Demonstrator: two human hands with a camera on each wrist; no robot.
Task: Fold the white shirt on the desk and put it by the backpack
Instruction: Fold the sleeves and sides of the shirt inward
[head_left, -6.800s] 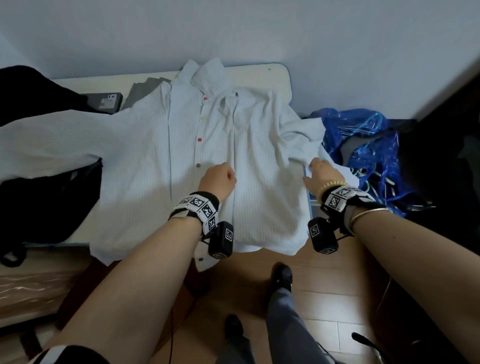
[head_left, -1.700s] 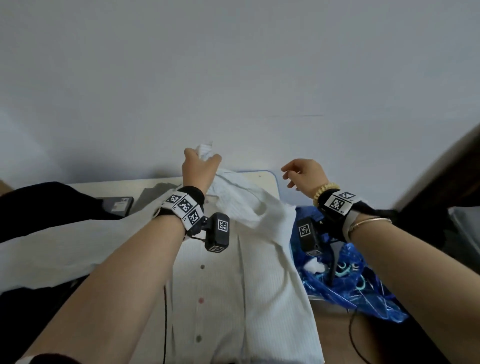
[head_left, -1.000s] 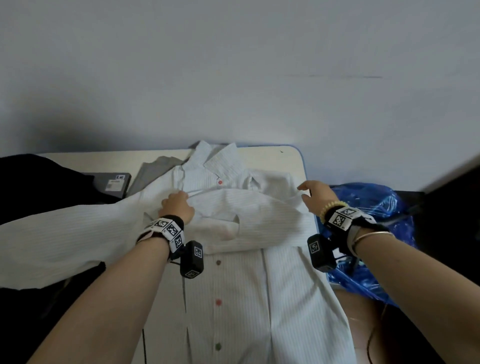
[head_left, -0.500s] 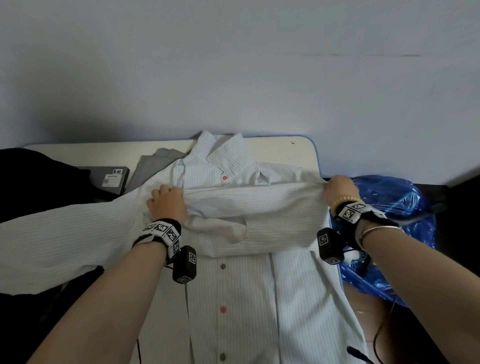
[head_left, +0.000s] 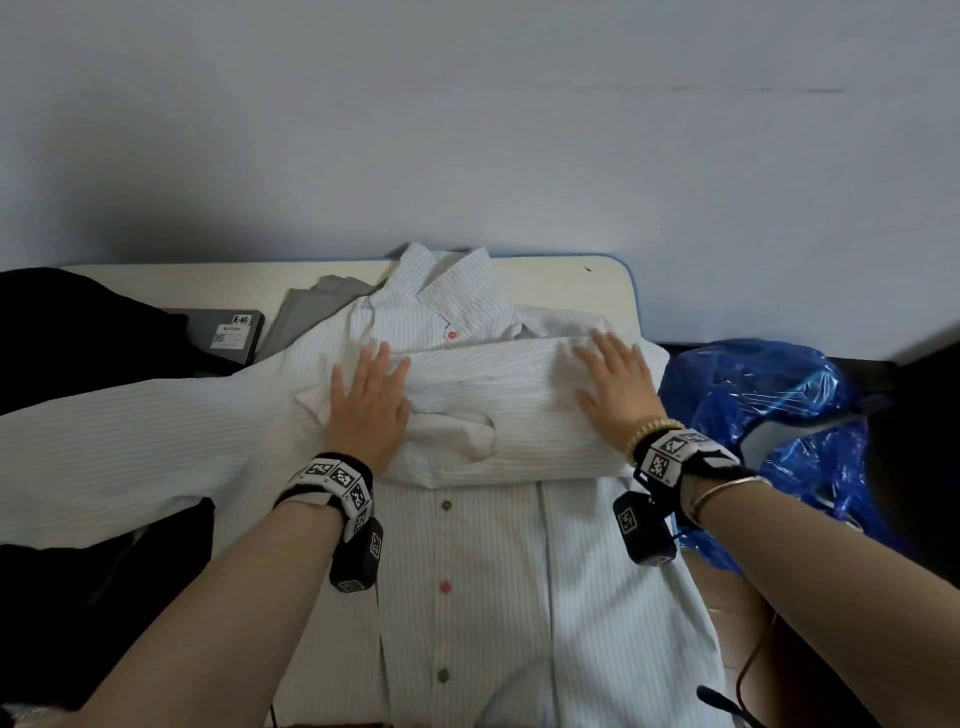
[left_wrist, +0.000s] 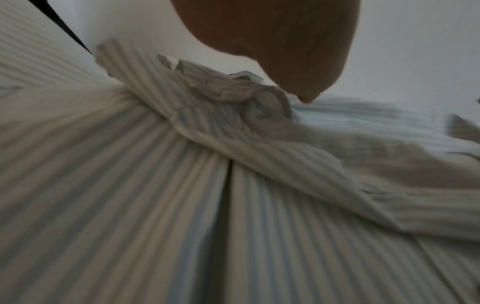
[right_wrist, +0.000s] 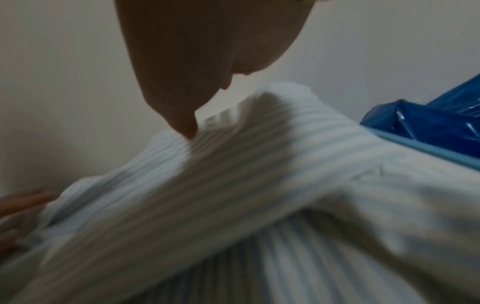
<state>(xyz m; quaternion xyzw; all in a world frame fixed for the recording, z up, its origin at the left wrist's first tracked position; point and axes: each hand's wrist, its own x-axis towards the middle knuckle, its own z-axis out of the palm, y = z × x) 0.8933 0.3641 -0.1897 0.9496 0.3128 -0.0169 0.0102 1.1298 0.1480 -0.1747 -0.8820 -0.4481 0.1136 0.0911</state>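
The white striped shirt (head_left: 483, 597) lies face up on the desk (head_left: 571, 280), collar toward the wall. Its right sleeve (head_left: 509, 415) is folded across the chest. My left hand (head_left: 369, 400) lies flat with straight fingers on the cuff end of that sleeve. At the shoulder fold, my right hand (head_left: 613, 384) presses flat as well. The other sleeve (head_left: 130, 447) stretches out left over the black backpack (head_left: 78, 332). In the left wrist view the palm (left_wrist: 280, 45) hovers over the striped fabric (left_wrist: 182, 185); the right wrist view shows the palm (right_wrist: 202, 51) above the sleeve (right_wrist: 233, 174).
A grey folded cloth (head_left: 317, 312) and a grey box with a label (head_left: 228, 335) lie at the back left of the desk. A blue plastic bag (head_left: 779, 415) sits off the desk's right edge. The wall is close behind.
Both hands let go of the sleeve they were gripping and now lie flat on it, pressing it across the chest. The sleeve has settled flatter.
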